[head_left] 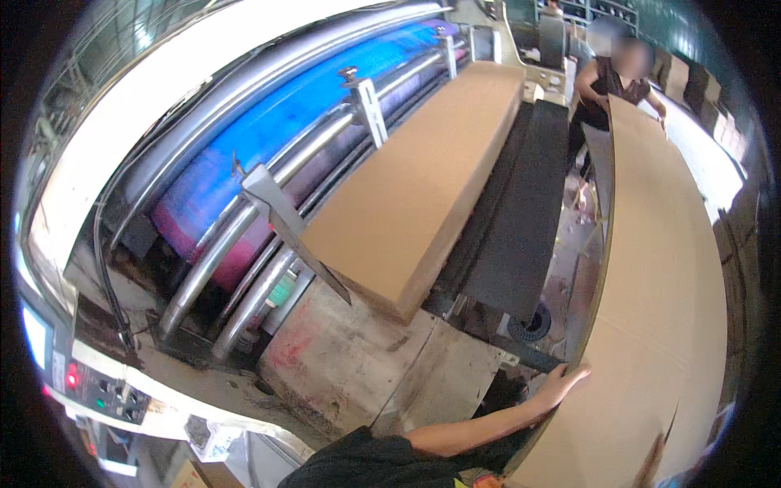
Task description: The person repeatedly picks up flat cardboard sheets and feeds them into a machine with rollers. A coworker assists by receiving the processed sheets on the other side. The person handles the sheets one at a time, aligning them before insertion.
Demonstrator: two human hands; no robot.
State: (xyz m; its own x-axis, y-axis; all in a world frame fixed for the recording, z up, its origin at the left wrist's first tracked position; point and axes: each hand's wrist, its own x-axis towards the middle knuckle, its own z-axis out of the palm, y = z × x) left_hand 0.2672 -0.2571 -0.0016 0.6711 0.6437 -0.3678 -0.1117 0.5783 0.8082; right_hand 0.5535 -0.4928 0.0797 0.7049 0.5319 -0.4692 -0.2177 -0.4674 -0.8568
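Pressing flat against the near left edge of a long cardboard sheet (659, 325), the left hand (561, 384) has its fingers (576, 374) spread open and laid on the board, not curled round it; this looks like a steadying touch that keeps the sheet from sliding sideways. The right hand (651, 462) shows only as a sliver at the lower edge, on the sheet just right of the left fingers, and whether its fingers are open or closed I cannot tell.

The sheet runs away from the fingers, its long axis pointing from the person up toward a co-worker (620, 77) at the far end, who seems to have hands on that end. It bows slightly along its length, as a board held only at its two ends would, though the lens bends it too.

Left of the fingers, well apart, a stack of sheets (423, 179) lies on the machine (244, 163), its long axis roughly parallel to the held sheet. It butts against a slanted metal guide (285, 224), likely to keep the stack square. Beyond the stack sit steel rollers (211, 260) and a blue and magenta drum (268, 130). A black belt (521, 211) lies between the stack and the held sheet. Far to the left of the fingers is a control panel (102, 390) with a red light.
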